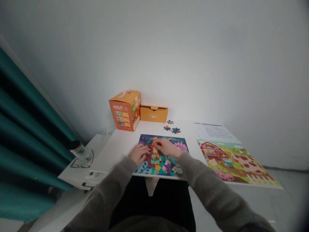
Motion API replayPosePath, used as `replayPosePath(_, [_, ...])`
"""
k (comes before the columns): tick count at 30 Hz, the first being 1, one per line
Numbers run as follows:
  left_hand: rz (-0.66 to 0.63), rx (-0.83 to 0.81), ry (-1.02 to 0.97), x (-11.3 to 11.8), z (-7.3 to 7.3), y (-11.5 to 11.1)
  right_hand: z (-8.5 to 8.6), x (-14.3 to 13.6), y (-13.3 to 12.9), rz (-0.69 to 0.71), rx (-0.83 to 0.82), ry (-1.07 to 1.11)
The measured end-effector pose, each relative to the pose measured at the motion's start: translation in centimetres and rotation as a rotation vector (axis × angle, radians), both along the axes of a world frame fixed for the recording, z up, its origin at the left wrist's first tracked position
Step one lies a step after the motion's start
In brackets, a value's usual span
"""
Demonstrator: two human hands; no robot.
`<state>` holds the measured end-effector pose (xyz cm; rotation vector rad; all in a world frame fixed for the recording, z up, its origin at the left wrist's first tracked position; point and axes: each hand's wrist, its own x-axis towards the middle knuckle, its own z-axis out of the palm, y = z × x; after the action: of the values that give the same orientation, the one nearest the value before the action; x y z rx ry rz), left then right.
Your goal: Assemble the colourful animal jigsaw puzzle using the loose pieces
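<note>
A colourful jigsaw puzzle with forest animals lies at the table's front edge, in front of my body. My left hand rests over its left side, with the fingers stretched loosely onto the picture. From the right, my right hand reaches over the upper middle of the puzzle. Its thumb and fingertips come together on a puzzle piece at an orange figure; the edges of that piece are too small to make out. The fingertips of both hands are close together. Several loose puzzle pieces lie beyond the puzzle.
An orange puzzle box and a yellow-orange carton stand at the back. To the right are a farm puzzle and printed paper sheets. A bottle and glasses sit at left, by the green curtain.
</note>
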<state>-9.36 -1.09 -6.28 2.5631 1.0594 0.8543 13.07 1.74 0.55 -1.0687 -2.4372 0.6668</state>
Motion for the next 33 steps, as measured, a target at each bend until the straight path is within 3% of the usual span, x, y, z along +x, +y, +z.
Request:
replayPosePath(4, [-0.006, 0.020, -0.004, -0.1, -0.3, 0.1, -1.5, 0.4, -0.9, -0.029, -0.235, 0.131])
replayPosePath(7, [-0.004, 0.011, -0.005, 0.0, -0.4, 0.2, -2.8, 0.4, -1.9, -0.029, -0.270, 0.156])
replayPosePath(11, [0.004, -0.008, -0.006, 0.0, -0.2, 0.1, -3.5, 0.4, -2.2, -0.054, -0.175, 0.129])
replayPosePath(16, [0.000, 0.001, -0.020, 0.0, -0.2, 0.0, -2.9, 0.5, -2.6, -0.047, 0.052, 0.061])
replayPosePath(21, [0.008, 0.031, -0.024, 0.2, -0.2, 0.0, -2.4, 1.3, -3.9, 0.027, 0.165, -0.019])
replayPosePath(27, [0.042, 0.037, 0.002, 0.8, 0.8, -0.7, -2.0, 2.7, -5.5, 0.052, 0.209, -0.186])
replayPosePath(33, [0.085, 0.001, 0.147, 1.4, 2.4, -2.2, -1.7, 3.0, -5.9, 0.062, 0.207, -0.219])
